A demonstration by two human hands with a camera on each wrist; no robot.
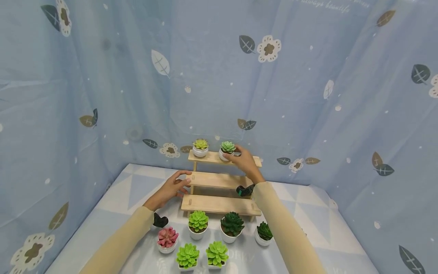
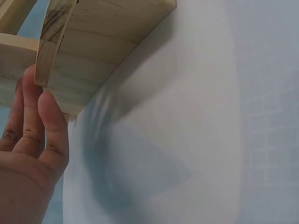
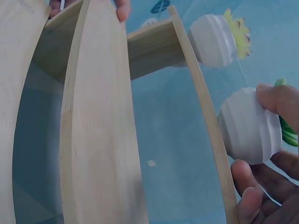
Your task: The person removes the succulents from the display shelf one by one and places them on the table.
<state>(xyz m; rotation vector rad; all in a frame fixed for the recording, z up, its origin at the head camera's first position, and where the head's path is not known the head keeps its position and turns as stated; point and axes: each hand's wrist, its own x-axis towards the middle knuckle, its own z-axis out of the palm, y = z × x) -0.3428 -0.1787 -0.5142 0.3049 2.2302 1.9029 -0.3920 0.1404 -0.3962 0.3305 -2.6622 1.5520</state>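
Note:
On the top tier of a three-tier wooden plant stand [image 1: 220,204], my right hand [image 1: 245,161] pinches the white pot of a small green succulent [image 1: 227,150]. Seen from the right wrist, this white pot [image 3: 250,126] sits at the shelf's edge, thumb on its rim and fingers below. My left hand [image 1: 171,186] holds the left end of the middle shelf. From the left wrist, its fingers [image 2: 52,116] reach up against the stand's side upright [image 2: 49,46]; the thumb is hidden there. A yellow-green succulent [image 1: 200,147] stands at the top shelf's left end.
In front of the stand are a pink succulent [image 1: 167,239], a dark green one [image 1: 232,226], another dark one [image 1: 264,233] beside my right sleeve, and several bright green ones [image 1: 187,257]. A patterned blue curtain [image 1: 205,95] hangs close behind the stand.

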